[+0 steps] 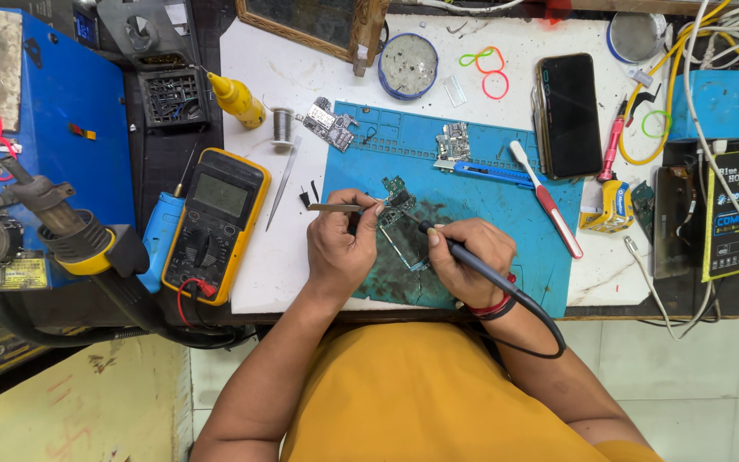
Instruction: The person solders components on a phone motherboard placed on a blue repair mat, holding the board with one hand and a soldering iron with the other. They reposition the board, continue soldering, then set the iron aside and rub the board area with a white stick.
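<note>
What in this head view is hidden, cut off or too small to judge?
- Head view: soldering iron tip on the circuit board, too small.
- Board's lower part, covered by the left hand and right hand.
- Tweezers grip end, under left fingers.
- Framed panel, cut by the top edge.

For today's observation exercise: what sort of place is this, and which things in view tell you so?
Most likely a phone or electronics repair bench. The right hand holds a soldering iron to a circuit board, the left hand holds tweezers, and a multimeter lies nearby.
</note>
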{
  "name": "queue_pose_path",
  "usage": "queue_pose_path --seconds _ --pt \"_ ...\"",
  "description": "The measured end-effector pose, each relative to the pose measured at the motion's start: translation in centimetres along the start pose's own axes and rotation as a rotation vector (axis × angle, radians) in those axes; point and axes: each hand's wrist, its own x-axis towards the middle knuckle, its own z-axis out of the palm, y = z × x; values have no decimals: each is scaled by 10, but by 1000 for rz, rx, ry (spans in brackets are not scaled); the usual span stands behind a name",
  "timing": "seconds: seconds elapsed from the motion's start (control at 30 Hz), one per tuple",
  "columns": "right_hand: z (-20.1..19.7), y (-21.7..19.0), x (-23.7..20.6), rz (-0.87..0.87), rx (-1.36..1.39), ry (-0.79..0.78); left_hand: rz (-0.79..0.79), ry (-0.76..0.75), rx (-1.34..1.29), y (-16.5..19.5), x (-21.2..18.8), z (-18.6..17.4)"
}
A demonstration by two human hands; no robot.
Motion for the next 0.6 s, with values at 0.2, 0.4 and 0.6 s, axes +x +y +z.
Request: queue_pose_path --seconds 0.2,0.4,0.6 --pt "0 0 -2 -8 1 -9 17 1 -3 -1 -2 0" --pt "0 -1 -3 -15 11 -12 -1 -6 15 1 -3 -1" --pt "-2 -2 -1 8 9 -25 -11 -19 11 2 -2 -1"
